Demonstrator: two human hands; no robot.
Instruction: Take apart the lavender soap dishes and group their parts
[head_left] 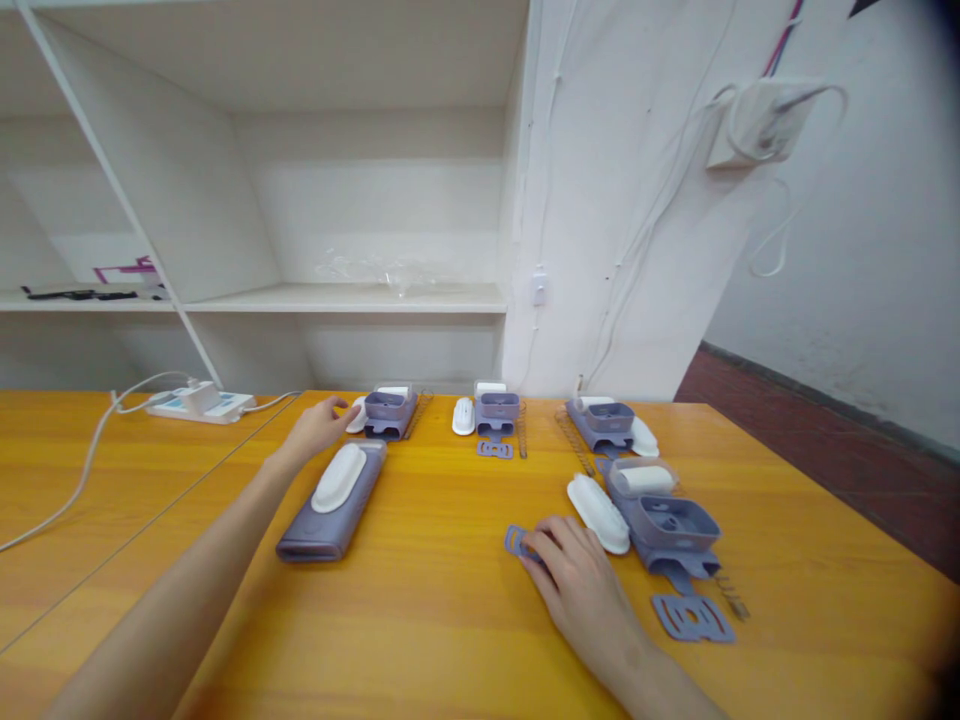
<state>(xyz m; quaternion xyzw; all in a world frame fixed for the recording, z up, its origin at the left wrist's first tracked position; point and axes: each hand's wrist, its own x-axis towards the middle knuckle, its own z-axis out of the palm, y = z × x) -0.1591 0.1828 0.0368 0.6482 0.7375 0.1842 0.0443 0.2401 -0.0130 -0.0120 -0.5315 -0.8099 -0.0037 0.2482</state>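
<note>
My left hand reaches to the back of the table, its fingertips closed at a white oval piece beside a purple-grey housing. My right hand pinches a small flat purple-grey slotted plate at the table surface; the fingers hide part of it. Just beyond that hand lies a white oval cover, next to a purple-grey housing with an open cup. A longer purple-grey body with a white oval piece on top lies in front of my left hand.
More housing sets stand at the back centre and back right, with springs beside them. Another slotted plate lies at right. A power strip with white cables sits at back left, below white shelves.
</note>
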